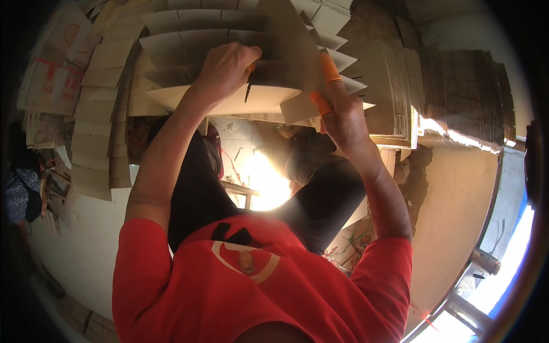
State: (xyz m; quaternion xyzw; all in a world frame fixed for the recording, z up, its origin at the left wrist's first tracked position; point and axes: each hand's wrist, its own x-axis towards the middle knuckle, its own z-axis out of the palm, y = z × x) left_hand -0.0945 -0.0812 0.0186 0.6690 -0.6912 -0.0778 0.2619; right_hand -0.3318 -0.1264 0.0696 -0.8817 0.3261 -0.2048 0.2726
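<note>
Several long cardboard strips (229,100) with slots stand on edge in rows in front of me, one behind another. My left hand (226,71) is closed above the nearest rows, with an orange finger cover at its fingertips; what it pinches, if anything, is hidden. On the right, my right hand (345,117) grips a cardboard divider piece (300,57) slanting across the rows, slightly blurred. Two of its fingers wear orange covers (329,67). Beyond the slanted piece, pointed ends of crossing strips (342,60) stick out to the right.
Stacks of flat cardboard pieces (394,86) stand at the right, with a darker stack (466,94) beyond. A column of overlapping cardboard sheets (94,131) runs down the left, beside a printed carton (60,74). Bright light falls on the floor between my legs.
</note>
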